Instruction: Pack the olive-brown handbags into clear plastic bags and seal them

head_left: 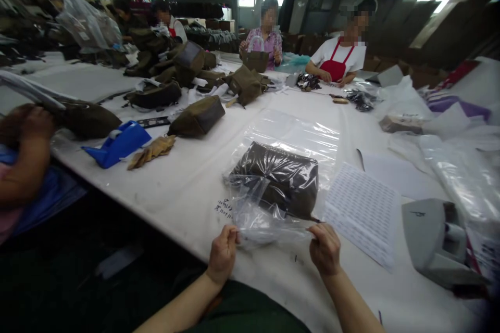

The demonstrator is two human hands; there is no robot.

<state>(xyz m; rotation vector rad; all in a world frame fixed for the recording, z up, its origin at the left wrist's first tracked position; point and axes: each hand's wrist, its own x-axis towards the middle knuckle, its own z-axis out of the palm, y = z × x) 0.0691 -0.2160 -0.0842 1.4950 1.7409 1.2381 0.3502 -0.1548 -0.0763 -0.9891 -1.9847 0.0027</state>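
A dark brown bag (279,171) lies inside a clear plastic bag (269,237) on the white table in front of me. The near edge of the plastic is stretched between my two closed hands. My left hand (223,254) pinches its left end, and my right hand (325,248) pinches its right end. Part of the plastic is bunched over the lower left of the brown bag, while the rest spreads flat beyond it. Handwriting marks the tabletop left of the plastic.
Right of the plastic lie a printed sheet (361,213) and a grey tape dispenser (433,242). A blue tape dispenser (117,143) stands on the left near the table edge. Olive-brown bags (197,116) pile up beyond it. A co-worker's arm (27,151) reaches in at left; other people work at the far side.
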